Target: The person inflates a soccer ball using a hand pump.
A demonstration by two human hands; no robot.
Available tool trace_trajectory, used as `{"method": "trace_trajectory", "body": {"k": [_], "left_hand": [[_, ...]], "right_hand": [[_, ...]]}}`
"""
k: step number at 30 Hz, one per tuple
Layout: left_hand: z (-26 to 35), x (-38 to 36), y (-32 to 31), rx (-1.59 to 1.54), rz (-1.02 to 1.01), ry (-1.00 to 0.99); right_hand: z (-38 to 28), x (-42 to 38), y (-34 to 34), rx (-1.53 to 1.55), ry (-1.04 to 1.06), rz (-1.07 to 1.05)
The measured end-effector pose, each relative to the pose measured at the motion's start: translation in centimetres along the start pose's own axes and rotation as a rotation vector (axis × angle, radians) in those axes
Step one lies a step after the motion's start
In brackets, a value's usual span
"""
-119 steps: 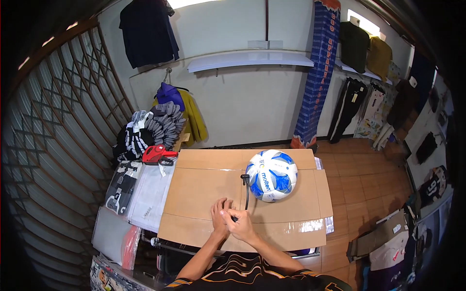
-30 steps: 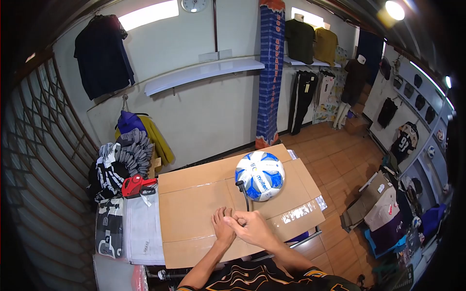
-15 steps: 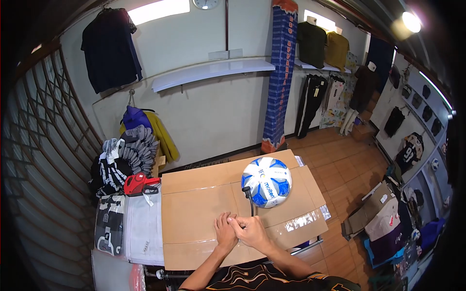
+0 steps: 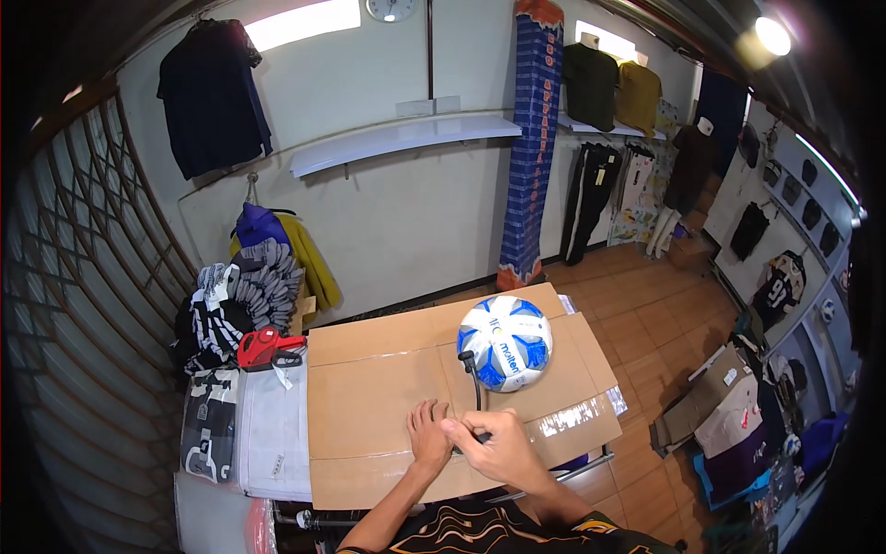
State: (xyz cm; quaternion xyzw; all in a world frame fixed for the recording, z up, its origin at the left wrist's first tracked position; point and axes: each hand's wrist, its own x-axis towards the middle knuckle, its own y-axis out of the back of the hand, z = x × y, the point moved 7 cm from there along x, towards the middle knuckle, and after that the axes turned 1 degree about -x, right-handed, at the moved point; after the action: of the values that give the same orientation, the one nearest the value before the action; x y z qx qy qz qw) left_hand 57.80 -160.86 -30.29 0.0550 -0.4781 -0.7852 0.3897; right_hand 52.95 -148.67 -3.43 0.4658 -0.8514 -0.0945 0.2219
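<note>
A white, blue and grey football (image 4: pixel 505 344) rests on a flattened cardboard sheet (image 4: pixel 369 388). A black hose (image 4: pixel 478 391) is attached to its lower left side and runs down to my right hand (image 4: pixel 501 449). That hand is closed around a black hand pump (image 4: pixel 482 438), which my fingers mostly cover. Close by on the left, palm down, my left hand (image 4: pixel 429 434) has its fingers bent over the pump's other end. A dark bit of the pump shows between the hands.
A red and black tape dispenser (image 4: pixel 269 349) and packed clothing (image 4: pixel 210 425) lie left of the cardboard. Striped and grey garments (image 4: pixel 263 286) are piled behind them. More folded clothes (image 4: pixel 734 415) are stacked on the right, beyond the tiled floor (image 4: pixel 637 314).
My right hand has moved right and slightly away from my left hand, opening a small gap between them. The football and hose stay joined on the cardboard.
</note>
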Motion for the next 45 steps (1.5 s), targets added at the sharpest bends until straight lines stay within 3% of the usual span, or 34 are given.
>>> {"method": "trace_trajectory", "body": {"k": [5, 10, 21, 26, 30, 32, 37, 45], "left_hand": [[0.1, 0.1, 0.2, 0.04, -0.008, 0.006], [-0.1, 0.1, 0.7, -0.116, 0.043, 0.019], [-0.3, 0.2, 0.0, -0.005, 0.027, -0.018], [0.0, -0.1, 0.4, -0.042, 0.008, -0.003], [-0.2, 0.0, 0.0, -0.036, -0.003, 0.011], [-0.3, -0.1, -0.2, 0.018, -0.007, 0.002], [0.2, 0.0, 0.9, -0.152, 0.007, 0.026], [-0.2, -0.1, 0.0, -0.008, 0.011, -0.012]], "right_hand": [[1.4, 0.1, -1.0, 0.093, 0.01, 0.063], [5.8, 0.7, -3.7, 0.023, -0.059, 0.071], [10.3, 0.0, -5.3, -0.034, -0.07, 0.129], [8.7, 0.5, -4.5, -0.082, -0.039, 0.059], [0.2, -0.8, -0.1, 0.036, 0.005, 0.059], [-0.5, -0.8, 0.3, 0.068, 0.025, 0.065], [3.5, 0.4, -2.8, 0.048, 0.015, 0.097], [9.8, -0.1, -5.0, -0.009, -0.052, 0.11]]}}
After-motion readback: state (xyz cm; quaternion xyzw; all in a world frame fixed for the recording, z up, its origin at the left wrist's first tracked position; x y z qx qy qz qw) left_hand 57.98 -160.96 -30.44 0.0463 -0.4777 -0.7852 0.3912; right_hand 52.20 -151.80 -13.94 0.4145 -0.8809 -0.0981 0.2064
